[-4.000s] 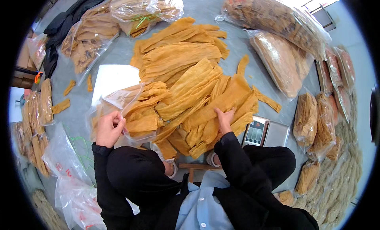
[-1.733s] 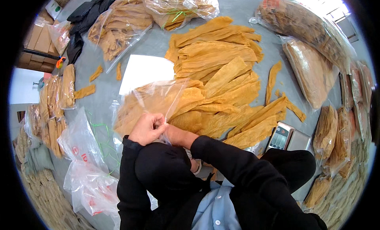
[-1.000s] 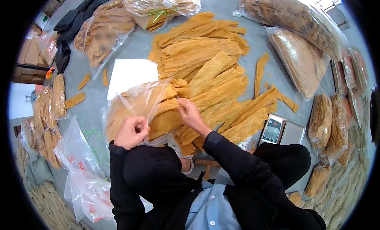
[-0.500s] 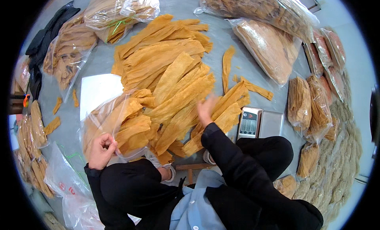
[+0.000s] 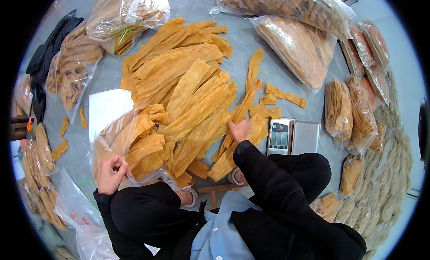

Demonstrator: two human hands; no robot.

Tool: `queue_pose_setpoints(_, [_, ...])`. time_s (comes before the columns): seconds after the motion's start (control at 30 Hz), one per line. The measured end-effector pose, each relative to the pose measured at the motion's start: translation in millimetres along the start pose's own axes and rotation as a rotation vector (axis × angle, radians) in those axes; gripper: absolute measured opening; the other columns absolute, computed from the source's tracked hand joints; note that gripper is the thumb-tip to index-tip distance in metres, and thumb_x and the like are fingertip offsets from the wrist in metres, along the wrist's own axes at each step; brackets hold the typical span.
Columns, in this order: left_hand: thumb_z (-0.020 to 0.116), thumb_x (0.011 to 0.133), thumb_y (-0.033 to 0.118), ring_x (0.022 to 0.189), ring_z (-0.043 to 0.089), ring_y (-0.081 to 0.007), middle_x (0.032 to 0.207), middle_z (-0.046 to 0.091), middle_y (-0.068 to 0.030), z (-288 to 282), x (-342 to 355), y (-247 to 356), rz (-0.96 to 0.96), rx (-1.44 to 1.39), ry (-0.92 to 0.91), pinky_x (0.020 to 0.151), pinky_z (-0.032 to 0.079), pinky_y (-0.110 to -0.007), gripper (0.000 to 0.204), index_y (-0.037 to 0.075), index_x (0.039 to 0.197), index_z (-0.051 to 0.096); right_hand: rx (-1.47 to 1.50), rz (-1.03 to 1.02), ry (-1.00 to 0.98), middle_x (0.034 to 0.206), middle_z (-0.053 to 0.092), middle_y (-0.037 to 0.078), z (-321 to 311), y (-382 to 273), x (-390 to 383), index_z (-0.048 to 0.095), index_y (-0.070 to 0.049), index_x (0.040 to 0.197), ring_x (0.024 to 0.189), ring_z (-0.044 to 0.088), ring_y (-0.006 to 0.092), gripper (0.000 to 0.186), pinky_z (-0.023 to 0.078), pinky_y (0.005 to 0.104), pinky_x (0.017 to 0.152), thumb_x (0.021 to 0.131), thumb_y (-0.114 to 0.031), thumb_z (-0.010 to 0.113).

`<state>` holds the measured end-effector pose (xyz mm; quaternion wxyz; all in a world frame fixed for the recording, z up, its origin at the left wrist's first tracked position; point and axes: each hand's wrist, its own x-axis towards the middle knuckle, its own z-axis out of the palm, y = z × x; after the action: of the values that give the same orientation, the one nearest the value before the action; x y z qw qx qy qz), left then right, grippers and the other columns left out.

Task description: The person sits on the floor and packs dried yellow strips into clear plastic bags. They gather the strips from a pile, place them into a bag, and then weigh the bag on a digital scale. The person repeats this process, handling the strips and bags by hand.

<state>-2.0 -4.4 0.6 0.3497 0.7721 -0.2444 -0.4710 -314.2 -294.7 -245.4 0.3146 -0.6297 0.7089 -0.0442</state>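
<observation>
My left hand (image 5: 112, 174) pinches the rim of a clear plastic bag (image 5: 104, 143) lying at the near left of the pile. Inside the bag and at its mouth are wrinkled yellow-brown dried strips (image 5: 144, 153). Closed with its knuckles up, my right hand (image 5: 240, 129) grips a long, narrow dried strip (image 5: 245, 107) over a small group of wider strips (image 5: 259, 125). To the left of that hand spreads a large pile of the same dried sheets (image 5: 188, 92). My right fingertips are partly hidden.
A digital scale (image 5: 280, 137) with a steel pan (image 5: 305, 137) sits by my right knee. Filled clear bags (image 5: 295, 49) stand at the far right and far left (image 5: 130, 18). A white sheet (image 5: 109, 110) lies beside the pile. A wooden stool bar (image 5: 219, 188) shows between my feet.
My right hand has moved slightly right and down and closed on a long strip, shifting strips near it. My left hand still pinches the bag. The whole view has shifted slightly.
</observation>
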Motion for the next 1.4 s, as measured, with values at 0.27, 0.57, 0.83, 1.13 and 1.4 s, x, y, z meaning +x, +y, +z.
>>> queue_pose_setpoints(0.27, [0.048, 0.089, 0.008, 0.051, 0.055, -0.0099, 0.060, 0.058, -0.0038, -6.7, 3.3, -11.4, 0.069, -0.109, 0.280, 0.048, 0.043, -0.021, 0.015, 0.003, 0.076, 0.049, 0.330, -0.952, -0.033, 0.121, 0.048, 0.016, -28.0, -127.6, -99.9, 0.043, -0.009, 0.129, 0.112, 0.047, 0.0324, 0.059, 0.038, 0.0402, 0.094, 0.072, 0.001, 0.055])
queue_pose_setpoints(0.57, [0.050, 0.090, 0.012, 0.041, 0.052, -0.0100, 0.059, 0.059, -0.0072, -12.6, -11.1, -21.0, 0.084, -0.247, 0.554, 0.039, 0.040, -0.020, 0.017, 0.004, 0.075, 0.052, -0.500, -1.412, -0.015, 0.103, 0.054, 0.010, -63.6, -223.5, -176.1, 0.052, -0.019, 0.121, 0.098, 0.052, 0.0268, 0.047, 0.039, 0.0356, 0.087, 0.075, -0.007, 0.052])
queue_pose_setpoints(0.83, [0.051, 0.088, 0.007, 0.045, 0.053, -0.0089, 0.057, 0.058, -0.0052, -5.9, -11.6, -15.7, 0.217, -0.100, 0.357, 0.042, 0.042, -0.021, 0.016, 0.002, 0.073, 0.051, -0.453, -1.578, -0.132, 0.096, 0.057, 0.012, -2.9, -247.0, -218.7, 0.058, -0.007, 0.100, 0.088, 0.055, 0.0269, 0.026, 0.044, 0.0369, 0.077, 0.075, -0.014, 0.056])
queue_pose_setpoints(1.13, [0.054, 0.086, 0.004, 0.050, 0.055, -0.0075, 0.057, 0.057, -0.0026, -11.1, -22.0, -20.5, 0.130, -0.164, 0.256, 0.047, 0.044, -0.021, 0.014, 0.002, 0.072, 0.052, 0.267, -1.577, 0.130, 0.120, 0.053, 0.020, -38.7, -232.3, -190.8, 0.054, 0.001, 0.113, 0.110, 0.052, 0.0344, 0.036, 0.040, 0.0442, 0.095, 0.079, -0.012, 0.055])
queue_pose_setpoints(1.4, [0.053, 0.086, 0.003, 0.050, 0.055, -0.0073, 0.057, 0.056, -0.0016, -9.5, -18.2, -18.5, 0.133, -0.165, 0.232, 0.046, 0.043, -0.020, 0.014, 0.003, 0.072, 0.052, 0.331, -0.984, -0.331, 0.114, 0.055, 0.023, -3.0, -208.9, -187.2, 0.053, 0.001, 0.115, 0.109, 0.052, 0.0358, 0.040, 0.042, 0.0377, 0.093, 0.075, -0.001, 0.056])
